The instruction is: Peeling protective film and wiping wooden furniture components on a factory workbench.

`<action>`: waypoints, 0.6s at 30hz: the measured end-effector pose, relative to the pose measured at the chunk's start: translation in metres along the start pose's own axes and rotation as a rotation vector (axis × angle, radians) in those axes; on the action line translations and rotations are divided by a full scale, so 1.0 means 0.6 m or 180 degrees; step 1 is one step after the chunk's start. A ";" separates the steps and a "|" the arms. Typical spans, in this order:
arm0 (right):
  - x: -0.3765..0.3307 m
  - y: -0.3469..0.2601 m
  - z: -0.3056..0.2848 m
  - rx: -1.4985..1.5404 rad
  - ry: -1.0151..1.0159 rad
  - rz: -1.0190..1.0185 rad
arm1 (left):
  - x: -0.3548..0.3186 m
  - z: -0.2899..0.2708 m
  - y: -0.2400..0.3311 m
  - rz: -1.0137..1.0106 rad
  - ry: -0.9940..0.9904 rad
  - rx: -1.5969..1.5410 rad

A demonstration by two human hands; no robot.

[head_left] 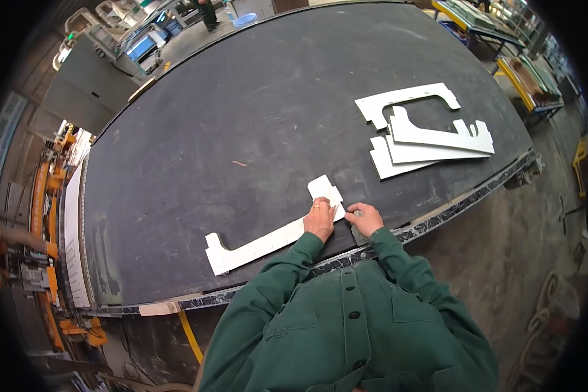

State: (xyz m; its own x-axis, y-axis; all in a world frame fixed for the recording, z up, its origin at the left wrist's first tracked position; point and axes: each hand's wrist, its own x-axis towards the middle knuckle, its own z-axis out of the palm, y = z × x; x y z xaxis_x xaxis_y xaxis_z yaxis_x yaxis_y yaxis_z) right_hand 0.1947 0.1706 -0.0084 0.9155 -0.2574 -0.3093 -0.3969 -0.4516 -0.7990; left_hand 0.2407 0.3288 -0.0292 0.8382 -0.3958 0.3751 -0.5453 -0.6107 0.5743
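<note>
Our L hand (319,220), ring (316,206) on one finger, lies w/ fingers together on the white cut-out panel (262,248), nr its R end; thumb's hidden, so we can't tell if it's gripping. Our R hand (366,219) is curled, fingertips by the panel's edge; can't tell if they're pinching anything. A small grey piece (358,236) shows by the R wrist. The panel lies flat on the dark table (242,124), nr our edge, running off L. Farther R: an overlapping stack of white panels (431,136), w/ a C-shaped panel (408,95) just beyond. Past the table: grey cabinet (85,85) upper L, orange machinery (40,189) far L, yellow-framed rack (517,85) upper R.
</note>
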 end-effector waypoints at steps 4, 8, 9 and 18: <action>0.002 -0.010 0.019 0.0024 0.0088 0.0125 | -0.005 -0.005 -0.003 -0.0131 -0.0036 -0.0204; -0.007 -0.031 0.015 -0.0385 0.0105 0.0393 | 0.001 -0.019 0.015 -0.0654 -0.0320 -0.0718; -0.008 -0.032 0.015 -0.0441 0.0120 0.0443 | 0.008 -0.025 0.024 -0.0666 -0.0398 -0.0542; 0.000 -0.022 0.016 -0.0425 -0.0046 0.0279 | 0.026 0.009 0.019 0.0022 -0.0292 0.1086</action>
State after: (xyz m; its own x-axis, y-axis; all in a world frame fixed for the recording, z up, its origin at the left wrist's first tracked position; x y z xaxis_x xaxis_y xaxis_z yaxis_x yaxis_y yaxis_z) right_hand 0.2004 0.1846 -0.0025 0.8774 -0.2889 -0.3829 -0.4796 -0.5379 -0.6933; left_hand 0.2477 0.3119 -0.0205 0.8396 -0.4512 0.3024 -0.5320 -0.7955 0.2900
